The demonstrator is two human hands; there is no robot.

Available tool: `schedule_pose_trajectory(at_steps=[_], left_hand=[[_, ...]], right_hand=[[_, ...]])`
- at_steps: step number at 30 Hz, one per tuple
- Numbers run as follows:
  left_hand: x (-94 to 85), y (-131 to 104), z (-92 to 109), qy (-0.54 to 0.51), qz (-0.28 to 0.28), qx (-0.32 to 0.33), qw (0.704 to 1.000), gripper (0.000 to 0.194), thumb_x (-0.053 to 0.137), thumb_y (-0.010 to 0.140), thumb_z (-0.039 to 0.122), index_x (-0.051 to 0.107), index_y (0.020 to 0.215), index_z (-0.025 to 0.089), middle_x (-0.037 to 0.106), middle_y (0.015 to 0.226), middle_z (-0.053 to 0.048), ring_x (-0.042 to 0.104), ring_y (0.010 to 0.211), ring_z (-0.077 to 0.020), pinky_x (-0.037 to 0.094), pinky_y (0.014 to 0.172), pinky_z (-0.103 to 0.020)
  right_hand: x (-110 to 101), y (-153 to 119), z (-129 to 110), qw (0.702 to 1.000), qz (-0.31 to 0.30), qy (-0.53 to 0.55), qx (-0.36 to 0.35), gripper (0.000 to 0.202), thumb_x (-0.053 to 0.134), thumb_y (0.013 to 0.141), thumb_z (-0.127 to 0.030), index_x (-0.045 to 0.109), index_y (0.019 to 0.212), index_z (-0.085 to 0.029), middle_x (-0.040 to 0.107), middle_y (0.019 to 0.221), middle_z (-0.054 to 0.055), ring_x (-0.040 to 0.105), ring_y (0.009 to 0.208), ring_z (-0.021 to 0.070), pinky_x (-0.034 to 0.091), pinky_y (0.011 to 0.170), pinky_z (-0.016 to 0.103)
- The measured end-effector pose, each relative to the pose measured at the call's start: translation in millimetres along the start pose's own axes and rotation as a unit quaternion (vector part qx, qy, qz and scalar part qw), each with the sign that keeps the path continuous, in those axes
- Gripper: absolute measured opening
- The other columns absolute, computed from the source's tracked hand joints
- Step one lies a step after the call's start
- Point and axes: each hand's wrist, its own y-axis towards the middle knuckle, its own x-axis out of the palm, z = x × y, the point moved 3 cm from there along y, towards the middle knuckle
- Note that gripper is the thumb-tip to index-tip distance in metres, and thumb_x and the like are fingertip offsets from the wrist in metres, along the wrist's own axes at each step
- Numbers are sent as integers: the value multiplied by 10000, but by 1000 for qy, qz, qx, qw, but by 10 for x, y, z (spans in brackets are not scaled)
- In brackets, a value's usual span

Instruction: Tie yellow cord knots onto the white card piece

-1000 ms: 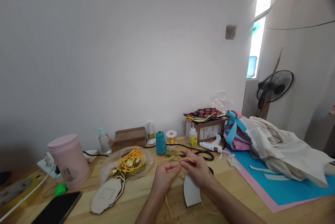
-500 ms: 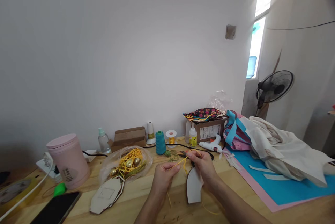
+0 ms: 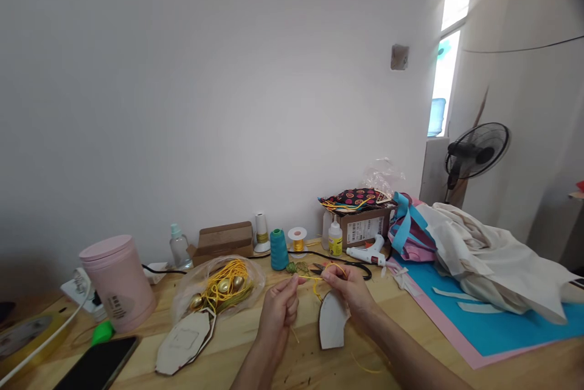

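Observation:
A thin yellow cord (image 3: 312, 278) stretches between my two hands. My left hand (image 3: 279, 305) is closed, pinching one end of it between thumb and fingertips. The cord also passes through the closed fingers of my right hand (image 3: 349, 288), where it forms a small loop above them. Just below my right hand hangs or rests a curved white piece (image 3: 333, 320) with a dark edge; whether the fingers grip it too is unclear. Black-handled scissors (image 3: 318, 268) lie behind the hands, partly covered by my right hand.
Left of my hands are a plastic bag of yellow cord (image 3: 230, 280), white cut pieces (image 3: 182, 341), a phone (image 3: 98, 365) and a pink canister (image 3: 119, 283). Behind stand a teal thread cone (image 3: 278, 250), glue bottle (image 3: 335, 239) and glue gun (image 3: 367, 252). Blue sheet (image 3: 502, 332) at right.
My left hand has risen slightly and its fingers have curled in more. The cord between the hands is now nearly level. The curved white piece has shifted a little left and up.

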Motion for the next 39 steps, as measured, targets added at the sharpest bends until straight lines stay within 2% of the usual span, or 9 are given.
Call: schedule_pose_trajectory(at_steps=[6, 9, 13, 15, 18, 21, 26, 32, 39], left_hand=[[-56, 46, -40, 66, -8, 0, 998, 264, 613, 570, 358, 565, 549, 100, 177, 325, 130, 105, 302, -4, 64, 302, -137], [-48, 53, -48, 123, 0, 39, 992, 226, 608, 574, 317, 590, 607, 94, 345, 362, 82, 282, 327, -27, 195, 303, -131], [8, 14, -30, 153, -3, 71, 986, 357, 572, 605, 249, 532, 944, 143, 556, 760, -41, 492, 562, -105, 387, 424, -181], [44, -27, 13, 200, -13, 117, 973, 397, 554, 615, 215, 500, 1007, 175, 516, 966, -76, 519, 641, -121, 430, 529, -224], [106, -108, 119, 304, -24, 224, 926, 420, 518, 629, 158, 488, 1043, 225, 413, 1142, -67, 510, 807, -156, 408, 718, -283], [176, -170, 202, 396, -60, 275, 874, 370, 470, 652, 131, 530, 1007, 217, 495, 1064, -61, 465, 923, -186, 350, 810, -307], [175, -164, 217, 477, -75, 254, 838, 277, 354, 708, 149, 628, 746, 163, 581, 680, -41, 517, 666, -166, 389, 623, -264], [48, -66, 103, 446, -38, 183, 875, 217, 382, 650, 132, 592, 594, 138, 542, 511, 11, 469, 499, -126, 325, 469, -205], [37, -2, 10, 341, -40, 125, 931, 200, 494, 626, 201, 648, 708, 104, 609, 561, -14, 505, 514, -124, 347, 464, -194]], right_hand=[[20, -25, -23, 1000, -19, -4, 0, 310, 589, 590, -396, 427, 491, -151, 250, 422, -84, 183, 388, 38, 148, 383, 185], [27, -10, 4, 999, -35, -26, -9, 294, 569, 608, -413, 461, 543, -147, 298, 448, -73, 230, 406, 45, 168, 394, 183], [40, 5, 22, 996, -48, -59, -35, 298, 565, 605, -418, 492, 551, -134, 380, 515, -41, 323, 487, 69, 231, 447, 186], [45, 6, 26, 996, -52, -68, -38, 295, 558, 611, -417, 492, 552, -135, 385, 519, -40, 335, 497, 73, 243, 463, 189], [55, 4, 53, 994, -67, -82, -34, 290, 551, 617, -413, 481, 554, -138, 367, 506, -47, 316, 476, 68, 230, 451, 188], [77, 3, 95, 991, -95, -90, -38, 286, 543, 624, -410, 474, 558, -140, 373, 512, -46, 317, 477, 68, 232, 449, 186], [71, 10, 143, 990, -71, -117, -42, 271, 537, 629, -393, 470, 559, -140, 382, 517, -43, 327, 479, 71, 246, 452, 186], [84, -1, 175, 985, -55, -154, -52, 221, 524, 652, -343, 516, 595, -129, 445, 547, -26, 378, 508, 86, 285, 478, 194], [59, 10, 160, 987, -35, -147, -53, 223, 532, 648, -348, 521, 589, -133, 472, 547, -23, 410, 525, 98, 315, 499, 202]])
